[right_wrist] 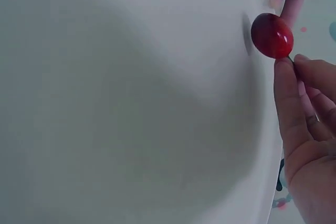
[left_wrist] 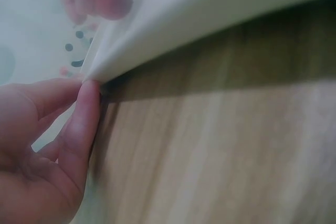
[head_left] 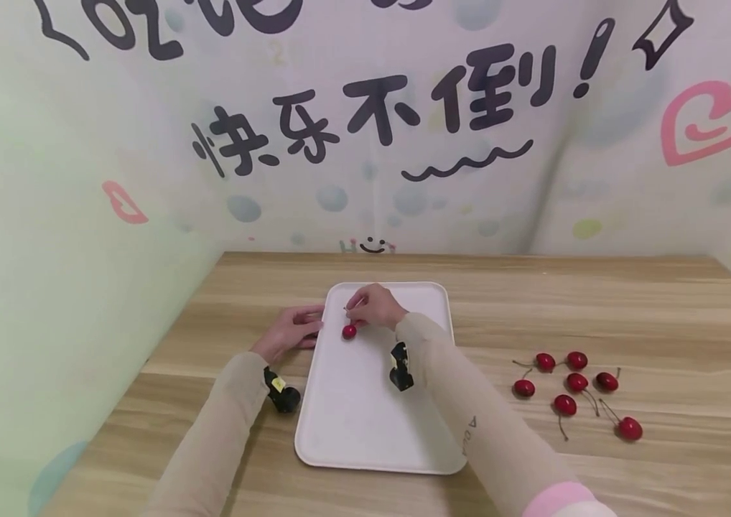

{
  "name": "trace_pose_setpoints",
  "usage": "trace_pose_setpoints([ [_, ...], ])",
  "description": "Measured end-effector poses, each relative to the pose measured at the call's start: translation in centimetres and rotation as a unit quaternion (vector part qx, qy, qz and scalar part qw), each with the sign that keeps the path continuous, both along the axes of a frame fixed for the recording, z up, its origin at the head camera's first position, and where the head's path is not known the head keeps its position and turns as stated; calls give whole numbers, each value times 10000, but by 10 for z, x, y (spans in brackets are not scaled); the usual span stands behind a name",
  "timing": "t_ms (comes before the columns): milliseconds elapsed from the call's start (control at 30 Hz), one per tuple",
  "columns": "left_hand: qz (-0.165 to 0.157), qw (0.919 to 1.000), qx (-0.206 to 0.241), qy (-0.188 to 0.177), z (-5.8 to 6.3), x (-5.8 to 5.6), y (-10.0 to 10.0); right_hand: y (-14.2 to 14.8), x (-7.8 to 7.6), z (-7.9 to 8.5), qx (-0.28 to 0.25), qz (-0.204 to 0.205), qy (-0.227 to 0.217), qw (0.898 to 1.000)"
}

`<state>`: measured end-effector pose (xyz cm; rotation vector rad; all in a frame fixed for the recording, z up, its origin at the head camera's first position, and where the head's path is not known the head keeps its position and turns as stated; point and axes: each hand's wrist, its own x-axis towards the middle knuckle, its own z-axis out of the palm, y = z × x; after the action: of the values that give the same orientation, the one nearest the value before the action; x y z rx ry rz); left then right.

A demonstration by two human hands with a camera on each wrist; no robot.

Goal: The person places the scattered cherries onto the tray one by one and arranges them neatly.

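My right hand (head_left: pixel 375 307) pinches a cherry (head_left: pixel 349 332) by its stem, above the far left part of a white tray (head_left: pixel 365 424). In the right wrist view the red cherry (right_wrist: pixel 272 35) hangs just past the thumb and finger, close over the tray's surface. My left hand (head_left: pixel 291 330) is at the tray's left edge, fingers fairly straight, their tips touching the rim. The left wrist view shows those fingertips (left_wrist: pixel 90 90) right at the tray's edge, with the cherry (left_wrist: pixel 114 0) beyond.
Several loose cherries (head_left: pixel 576 383) with stems lie on the wooden table (head_left: pixel 682 323) to the right of the tray. A printed cloth backdrop (head_left: pixel 314 237) stands behind the table's far edge. A black wrist camera (head_left: pixel 283 391) sits on each sleeve.
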<state>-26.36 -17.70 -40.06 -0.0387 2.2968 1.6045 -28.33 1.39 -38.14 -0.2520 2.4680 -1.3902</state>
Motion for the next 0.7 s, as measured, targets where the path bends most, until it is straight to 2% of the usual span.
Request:
trace_pose_setpoints([
  [267,-34,10000,25,27,0,-1,-1,-3,-1,-6,152,167,-90,9997],
  [700,-64,10000,-5,24,3,0,0,-3,-1,-9,213,150,-381,9989],
])
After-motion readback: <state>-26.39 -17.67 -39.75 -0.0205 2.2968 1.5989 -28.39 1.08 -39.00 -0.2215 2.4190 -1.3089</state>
